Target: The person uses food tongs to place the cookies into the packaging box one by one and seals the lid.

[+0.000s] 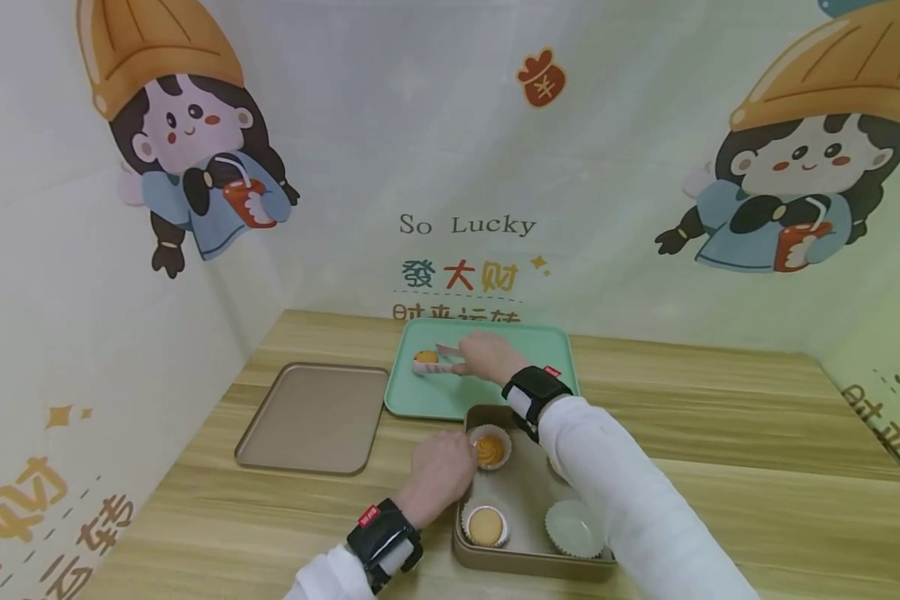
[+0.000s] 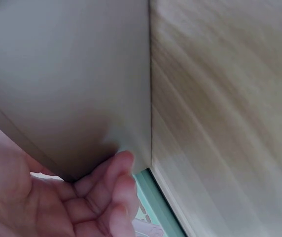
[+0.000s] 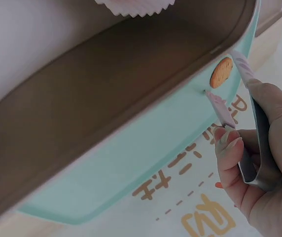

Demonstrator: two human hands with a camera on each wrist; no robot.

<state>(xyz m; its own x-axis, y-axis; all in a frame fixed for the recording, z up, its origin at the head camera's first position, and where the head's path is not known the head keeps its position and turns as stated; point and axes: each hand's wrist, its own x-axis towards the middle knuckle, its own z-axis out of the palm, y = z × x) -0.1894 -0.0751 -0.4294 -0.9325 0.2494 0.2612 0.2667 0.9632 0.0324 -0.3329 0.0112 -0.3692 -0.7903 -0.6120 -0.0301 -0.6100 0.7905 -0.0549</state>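
My right hand (image 1: 492,357) holds a pair of tongs (image 3: 262,133) with pink tips over the mint green tray (image 1: 435,402). The tong tips stand apart, on either side of a round golden cookie (image 3: 221,72) lying at the tray's left part; whether they touch it I cannot tell. My left hand (image 1: 438,473) grips the brown baking pan (image 1: 532,565) at its left side near the far corner. In the left wrist view, its fingers (image 2: 123,185) lie against the pan's outer wall and the thumb side goes over the rim.
Inside the pan stand a paper cup with an orange swirled piece (image 1: 489,451), another with a round pale cookie (image 1: 486,527) and a pale green cup (image 1: 574,528). My right forearm partly hides one more. A flat brown tray (image 1: 311,421) lies at left.
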